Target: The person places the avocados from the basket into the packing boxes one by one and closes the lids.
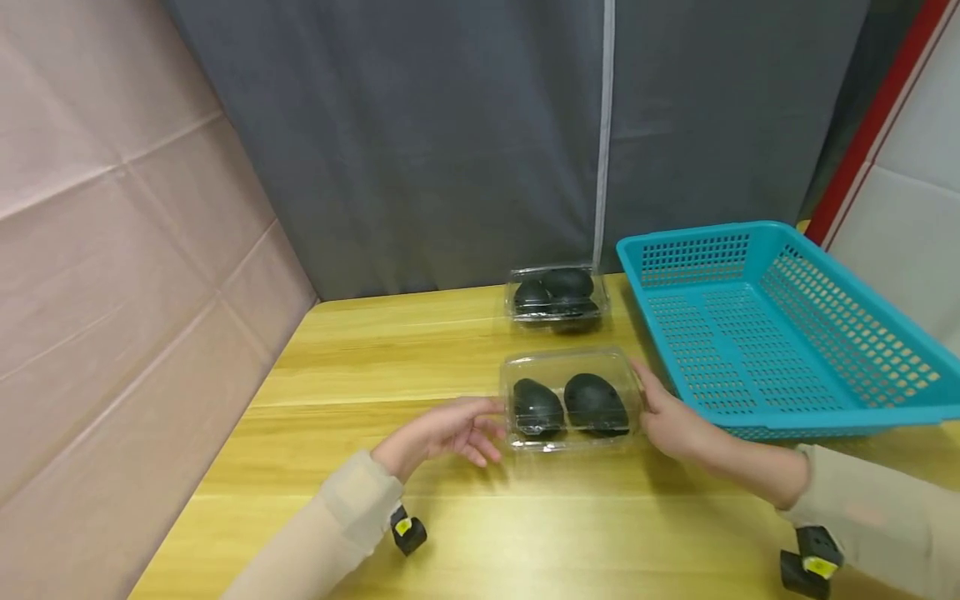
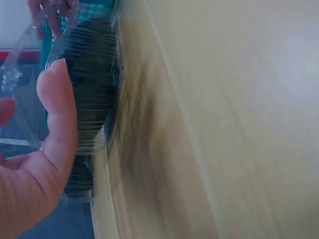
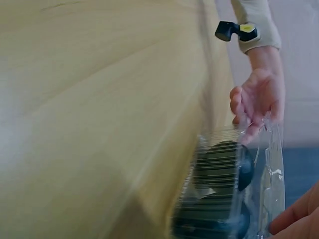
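A clear plastic clamshell box (image 1: 567, 360) with two dark avocados (image 1: 595, 404) inside is between my hands over the wooden table. My right hand (image 1: 672, 421) grips the box's right edge; in the right wrist view its fingertips (image 3: 294, 216) show at the lower corner. At the left side, my left hand (image 1: 457, 432) has its fingers loosely bent, thumb side close to the box wall. The left wrist view shows the left thumb (image 2: 59, 112) upright in front of the box (image 2: 89, 74). Behind it, a second clear box (image 1: 558, 296) holds several dark avocados.
A turquoise perforated plastic basket (image 1: 750, 333) stands to the right, close beside my right hand. A grey curtain (image 1: 420, 150) hangs along the table's (image 1: 345, 358) back edge. A pinkish cloth wall (image 1: 135, 275) borders the left side.
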Tool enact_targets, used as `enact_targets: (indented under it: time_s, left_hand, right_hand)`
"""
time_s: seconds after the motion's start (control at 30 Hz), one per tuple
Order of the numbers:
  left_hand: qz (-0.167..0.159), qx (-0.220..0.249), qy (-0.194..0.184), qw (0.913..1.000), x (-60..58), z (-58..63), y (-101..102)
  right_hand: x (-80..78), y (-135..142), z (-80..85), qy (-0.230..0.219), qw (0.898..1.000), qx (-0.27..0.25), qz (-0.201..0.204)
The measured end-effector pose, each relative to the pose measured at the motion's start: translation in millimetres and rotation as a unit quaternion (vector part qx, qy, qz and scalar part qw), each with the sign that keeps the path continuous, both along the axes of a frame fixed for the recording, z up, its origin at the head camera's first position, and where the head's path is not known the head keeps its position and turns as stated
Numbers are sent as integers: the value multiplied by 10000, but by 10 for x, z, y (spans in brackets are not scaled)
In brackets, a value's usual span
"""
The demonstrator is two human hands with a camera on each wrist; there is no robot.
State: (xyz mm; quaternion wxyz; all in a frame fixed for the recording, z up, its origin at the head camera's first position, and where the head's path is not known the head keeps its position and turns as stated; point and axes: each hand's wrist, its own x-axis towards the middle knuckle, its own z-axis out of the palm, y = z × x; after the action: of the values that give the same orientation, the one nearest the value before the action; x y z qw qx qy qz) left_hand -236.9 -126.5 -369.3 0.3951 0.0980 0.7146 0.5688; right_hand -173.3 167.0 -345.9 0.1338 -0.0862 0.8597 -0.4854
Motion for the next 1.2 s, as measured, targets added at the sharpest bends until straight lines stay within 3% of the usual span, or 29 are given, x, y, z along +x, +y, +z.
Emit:
enact_targets:
  time_s: [0.13,0.37,0.63,0.8,0.93,1.2]
  left_hand:
    - [-143,-174,214,9995,80,4,15]
    - [-199,-434,401,9981,121,-11,48]
    - [-176,-472,255,9984,138,-25,112]
    - [-121,-451,157,9988,129,-21,151]
    - [-31,-384,138,9992,116,-23,164]
    - [21,-355,74,9993,95,-9,168]
  right_hand:
    - [3,28,-89,-45,9999,94,-108]
    - [-21,86,-181,-600,9979,135,-202]
    - [-22,64,-221,-894,9945,-135,-520]
    - [1,42,-251,-1323,9856,-781,-708]
    - [18,44,-274,-1634,9729,-1551,-522]
    - [25,64,-290,-1571,9728,-1662,-370]
